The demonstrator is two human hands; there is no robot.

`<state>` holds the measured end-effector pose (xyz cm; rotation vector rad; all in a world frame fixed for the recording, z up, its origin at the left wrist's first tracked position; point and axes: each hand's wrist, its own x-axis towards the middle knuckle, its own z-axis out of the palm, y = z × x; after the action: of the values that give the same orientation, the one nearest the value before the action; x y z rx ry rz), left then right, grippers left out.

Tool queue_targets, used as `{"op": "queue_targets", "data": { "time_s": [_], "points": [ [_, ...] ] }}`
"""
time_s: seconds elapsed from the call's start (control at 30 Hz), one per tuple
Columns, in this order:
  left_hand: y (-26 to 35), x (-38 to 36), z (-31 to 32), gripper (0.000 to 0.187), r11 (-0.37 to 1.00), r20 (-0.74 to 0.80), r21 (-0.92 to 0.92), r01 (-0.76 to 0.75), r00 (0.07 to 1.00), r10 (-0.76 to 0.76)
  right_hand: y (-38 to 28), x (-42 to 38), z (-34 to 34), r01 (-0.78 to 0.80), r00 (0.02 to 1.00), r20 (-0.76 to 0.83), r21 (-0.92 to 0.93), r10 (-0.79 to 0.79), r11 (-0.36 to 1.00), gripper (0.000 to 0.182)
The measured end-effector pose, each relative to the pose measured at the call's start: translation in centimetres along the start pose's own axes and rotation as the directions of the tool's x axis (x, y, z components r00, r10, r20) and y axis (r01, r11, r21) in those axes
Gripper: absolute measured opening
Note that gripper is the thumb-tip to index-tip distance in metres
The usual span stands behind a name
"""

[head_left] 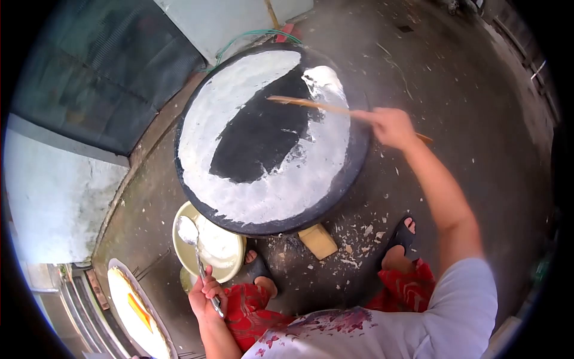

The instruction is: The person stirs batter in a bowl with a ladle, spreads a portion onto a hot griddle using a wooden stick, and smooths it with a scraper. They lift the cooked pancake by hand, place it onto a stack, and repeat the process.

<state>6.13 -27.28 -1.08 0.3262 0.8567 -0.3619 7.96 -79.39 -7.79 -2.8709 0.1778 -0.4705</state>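
A large round black griddle [254, 146] carries a wide ring of thin white batter [257, 194], with dark bare metal in the middle. At its upper right sits a thicker lump of batter [323, 79]. My right hand [391, 127] is closed round a long wooden stick [314, 104], which reaches across the griddle's right side toward its centre. Low on the left, my left hand [207, 292] grips the handle of a metal ladle [189, 232]. The ladle's white-coated bowl is over a pale bucket [240, 263] of white batter, beside the griddle's lower edge.
A yellowish block [318, 242] lies under the griddle's near edge, with pale crumbs scattered on the floor around it. At lower left is a round tray [123, 264] bearing flat pale sheets and an orange strip. A green hose [239, 37] curves behind the griddle.
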Motion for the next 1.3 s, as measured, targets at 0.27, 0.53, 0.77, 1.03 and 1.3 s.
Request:
{"op": "queue_targets", "data": {
  "time_s": [0.27, 0.53, 0.77, 1.03, 1.3],
  "points": [
    [0.0, 0.0, 0.5, 0.036, 1.000, -0.004, 0.012, 0.002, 1.000, -0.002, 0.8, 5.2, 4.5, -0.218, 0.960, -0.146, 0.150, 0.240, 0.964, 0.051],
    [0.7, 0.1, 0.3, 0.035, 1.000, -0.004, 0.006, 0.016, 1.000, -0.016, 9.2, 0.7, 1.7, -0.192, 0.981, -0.078, -0.245, 0.178, 0.950, 0.061],
    [0.3, 0.0, 0.6, 0.035, 1.000, 0.013, -0.011, 0.010, 1.000, -0.010, -0.3, 12.4, 6.3, -0.244, 0.970, -0.002, 0.007, 0.244, 0.970, 0.042],
    [0.9, -0.8, -0.1, 0.034, 0.999, 0.045, 0.003, 0.041, 0.998, -0.042, -0.8, 4.5, 3.8, -0.535, 0.825, 0.104, 0.461, 0.556, 0.708, 0.034],
    [1.7, -1.6, -1.0, 0.031, 0.999, 0.069, -0.031, 0.043, 0.997, -0.041, -7.5, 5.1, 0.8, -0.755, 0.624, 0.462, 0.565, 0.630, 0.333, 0.027]
  ]
}}
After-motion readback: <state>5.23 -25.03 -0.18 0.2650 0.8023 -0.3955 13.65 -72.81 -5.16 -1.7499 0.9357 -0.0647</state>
